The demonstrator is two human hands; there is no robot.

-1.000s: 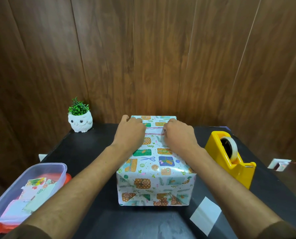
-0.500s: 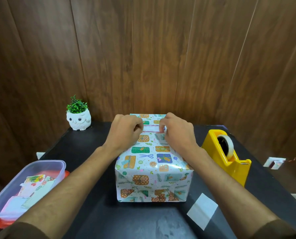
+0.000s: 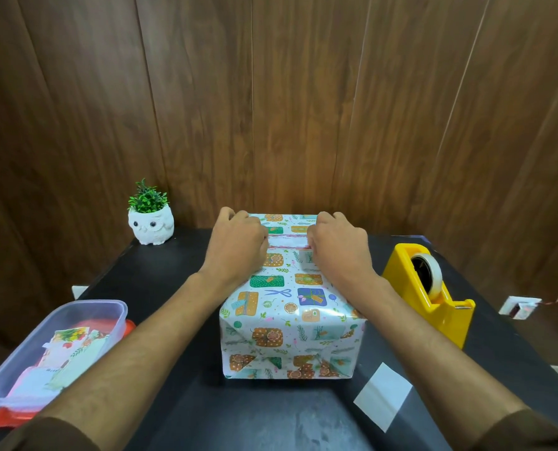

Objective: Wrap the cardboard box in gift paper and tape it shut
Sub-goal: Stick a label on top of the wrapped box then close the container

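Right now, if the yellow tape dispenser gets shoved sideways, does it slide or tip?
Likely slides, not tips: the yellow tape dispenser has a long body sitting flat on the black table. Probably heavy for its size, given its bulk; unconfirmed. The tape roll sits deep in its slot, so it should stay put.

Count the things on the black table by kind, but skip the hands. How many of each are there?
Wrapped box: 1
Pink-edged strip on the box: 1
Yellow tape dispenser: 1
Owl pot with a green plant: 1
Clear tub of cards: 1
Red lid under the tub: 1
White paper slip: 1
Total: 7
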